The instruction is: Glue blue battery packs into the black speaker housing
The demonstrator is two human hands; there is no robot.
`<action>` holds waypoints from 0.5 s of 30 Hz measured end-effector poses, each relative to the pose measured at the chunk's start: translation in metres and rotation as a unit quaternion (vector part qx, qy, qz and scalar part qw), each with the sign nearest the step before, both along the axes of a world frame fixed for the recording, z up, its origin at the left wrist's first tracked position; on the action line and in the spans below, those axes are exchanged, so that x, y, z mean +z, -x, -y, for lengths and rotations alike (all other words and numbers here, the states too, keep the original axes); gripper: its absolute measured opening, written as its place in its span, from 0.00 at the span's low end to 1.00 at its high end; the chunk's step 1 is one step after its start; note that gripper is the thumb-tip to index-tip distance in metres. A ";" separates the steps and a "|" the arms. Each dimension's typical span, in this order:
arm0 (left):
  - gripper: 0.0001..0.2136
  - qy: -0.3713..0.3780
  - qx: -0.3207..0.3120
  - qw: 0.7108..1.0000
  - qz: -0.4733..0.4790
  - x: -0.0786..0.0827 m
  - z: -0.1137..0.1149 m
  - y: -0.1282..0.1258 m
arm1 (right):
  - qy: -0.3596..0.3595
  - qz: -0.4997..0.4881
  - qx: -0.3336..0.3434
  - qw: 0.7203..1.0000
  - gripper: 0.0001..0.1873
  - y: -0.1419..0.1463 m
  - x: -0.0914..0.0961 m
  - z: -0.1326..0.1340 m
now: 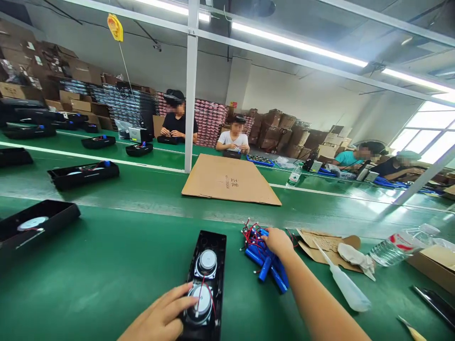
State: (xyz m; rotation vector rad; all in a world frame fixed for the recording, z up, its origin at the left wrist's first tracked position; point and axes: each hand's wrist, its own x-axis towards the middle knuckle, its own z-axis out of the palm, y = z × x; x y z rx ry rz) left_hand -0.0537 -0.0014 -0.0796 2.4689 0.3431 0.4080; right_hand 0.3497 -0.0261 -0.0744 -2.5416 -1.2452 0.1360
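A long black speaker housing [219, 284] lies in front of me, with two round speaker drivers [208, 260] inside and thin red and black wires across them. My left hand [163, 312] rests at its left edge, fingers stretched out and apart, the tips touching the lower driver [202, 299]. To the right is a heap of blue cylindrical batteries [265, 267] with red and black leads [250, 232] ending in small white plugs. My right hand [279, 241] reaches into the top of this heap, fingers curled on a blue battery; the fingertips are partly hidden.
A cardboard sheet [231, 180] lies beyond the housing. On the right are cardboard scraps [330, 241], a squeeze bottle [350, 286], a water bottle [398, 246] and a box [435, 265]. More black housings [85, 175] stand at left. Several people work across the line.
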 end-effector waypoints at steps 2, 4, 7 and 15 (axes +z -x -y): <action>0.14 0.046 0.050 0.998 0.019 0.008 -0.005 -0.008 | 0.009 -0.005 0.002 1.000 0.09 -0.002 0.001 0.003; 0.19 0.120 0.172 0.977 0.045 0.011 -0.016 -0.019 | -0.009 -0.004 -0.014 1.000 0.09 0.001 0.006 0.005; 0.27 0.268 0.332 0.902 0.057 0.007 -0.040 -0.042 | -0.071 0.000 -0.041 0.997 0.16 0.011 0.019 0.008; 0.29 0.361 0.258 0.890 0.104 -0.025 -0.053 -0.069 | -0.169 -0.039 0.076 0.982 0.21 0.069 0.051 0.004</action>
